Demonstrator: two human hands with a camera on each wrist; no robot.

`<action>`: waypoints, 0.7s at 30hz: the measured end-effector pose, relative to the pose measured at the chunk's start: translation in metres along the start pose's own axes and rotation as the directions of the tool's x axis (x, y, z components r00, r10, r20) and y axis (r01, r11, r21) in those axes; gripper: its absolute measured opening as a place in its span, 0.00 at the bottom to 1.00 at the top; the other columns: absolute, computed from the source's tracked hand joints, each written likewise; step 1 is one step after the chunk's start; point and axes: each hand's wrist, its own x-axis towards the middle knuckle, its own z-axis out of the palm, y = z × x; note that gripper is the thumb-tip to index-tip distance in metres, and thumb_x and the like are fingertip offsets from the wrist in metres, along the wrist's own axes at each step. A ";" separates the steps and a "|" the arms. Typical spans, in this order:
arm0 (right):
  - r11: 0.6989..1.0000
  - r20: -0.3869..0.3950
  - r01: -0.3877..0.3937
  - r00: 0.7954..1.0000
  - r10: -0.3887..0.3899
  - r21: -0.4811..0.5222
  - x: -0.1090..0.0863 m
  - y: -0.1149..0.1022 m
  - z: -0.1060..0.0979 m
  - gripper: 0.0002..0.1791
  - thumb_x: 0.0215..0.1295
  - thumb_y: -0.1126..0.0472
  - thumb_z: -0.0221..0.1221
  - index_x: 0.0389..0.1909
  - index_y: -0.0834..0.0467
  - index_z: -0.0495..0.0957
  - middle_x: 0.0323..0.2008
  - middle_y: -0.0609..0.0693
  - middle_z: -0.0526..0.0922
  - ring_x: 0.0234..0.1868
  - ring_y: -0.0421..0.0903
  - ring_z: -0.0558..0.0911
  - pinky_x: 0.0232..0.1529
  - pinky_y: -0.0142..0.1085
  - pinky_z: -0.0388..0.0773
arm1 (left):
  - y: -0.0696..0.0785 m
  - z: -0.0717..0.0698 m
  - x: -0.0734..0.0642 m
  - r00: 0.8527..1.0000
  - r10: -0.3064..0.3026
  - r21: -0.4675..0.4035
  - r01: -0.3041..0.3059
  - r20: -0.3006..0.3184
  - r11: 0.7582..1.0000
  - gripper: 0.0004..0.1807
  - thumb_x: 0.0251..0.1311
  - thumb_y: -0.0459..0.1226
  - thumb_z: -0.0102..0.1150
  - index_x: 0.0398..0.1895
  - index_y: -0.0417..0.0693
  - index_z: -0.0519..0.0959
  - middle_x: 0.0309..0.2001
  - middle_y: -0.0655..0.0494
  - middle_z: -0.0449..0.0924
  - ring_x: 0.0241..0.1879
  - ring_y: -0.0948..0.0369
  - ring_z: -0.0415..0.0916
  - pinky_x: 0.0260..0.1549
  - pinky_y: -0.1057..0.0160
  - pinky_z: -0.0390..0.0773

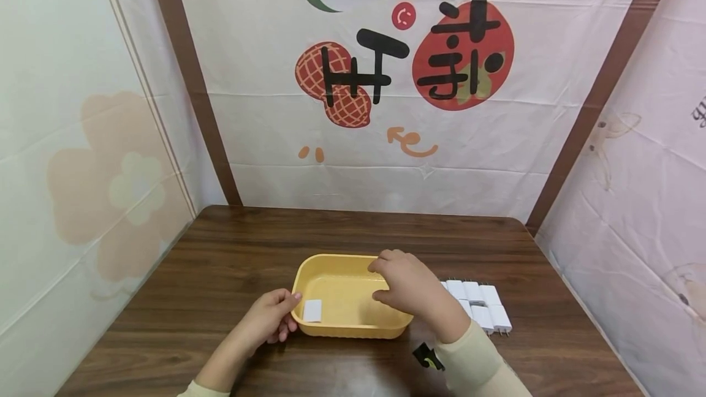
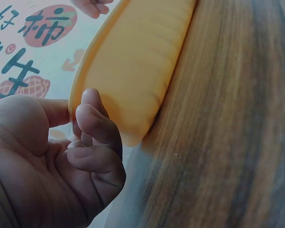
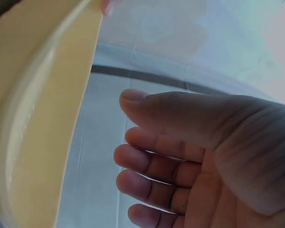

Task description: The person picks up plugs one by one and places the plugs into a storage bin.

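A yellow plastic basin point(image 1: 353, 327) sits on the table, and inside its near left corner lies one white block point(image 1: 312, 310). My left hand point(image 1: 271, 316) pinches the basin's left rim between thumb and fingers; the left wrist view shows the same grip on the yellow wall point(image 2: 133, 61). Over the basin's right side hovers my right hand point(image 1: 405, 283), fingers spread and loosely bent. In the right wrist view that hand point(image 3: 190, 156) has nothing between thumb and fingers, apart from the basin's rim point(image 3: 42, 61). White charger plugs point(image 1: 481, 317) lie to its right.
Several plugs stand close together in rows, metal prongs showing, partly hidden behind my right forearm. A small black piece with a green mark point(image 1: 428, 356) lies beside the right sleeve. The brown wooden table point(image 1: 248, 238) meets printed cloth walls point(image 1: 265, 182) behind and at both sides.
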 end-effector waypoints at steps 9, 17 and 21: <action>0.993 -0.016 -0.115 0.993 0.115 0.010 -0.004 0.023 -0.005 0.23 0.57 0.55 0.75 0.52 0.58 0.84 0.48 0.51 0.84 0.52 0.54 0.82 0.55 0.51 0.78 | 0.000 0.000 -0.001 1.000 0.000 0.005 0.000 -0.009 1.000 0.24 0.76 0.52 0.52 0.40 0.36 0.72 0.21 0.54 0.78 0.14 0.65 0.69 0.12 0.70 0.64; 0.985 -0.032 -0.171 0.985 0.170 -0.019 -0.005 0.040 -0.006 0.14 0.56 0.62 0.73 0.44 0.57 0.87 0.41 0.49 0.83 0.46 0.52 0.82 0.49 0.51 0.79 | -0.001 -0.001 -0.002 1.000 0.001 -0.003 -0.001 -0.003 1.000 0.24 0.76 0.52 0.52 0.40 0.36 0.72 0.21 0.55 0.78 0.14 0.65 0.69 0.12 0.70 0.63; 0.975 -0.001 -0.222 0.975 0.222 0.003 -0.008 0.046 -0.008 0.12 0.58 0.66 0.69 0.44 0.56 0.87 0.41 0.49 0.84 0.46 0.53 0.82 0.49 0.51 0.80 | -0.001 0.000 -0.001 1.000 0.003 -0.006 -0.003 -0.002 1.000 0.24 0.76 0.52 0.52 0.40 0.36 0.72 0.21 0.54 0.78 0.14 0.65 0.69 0.12 0.70 0.63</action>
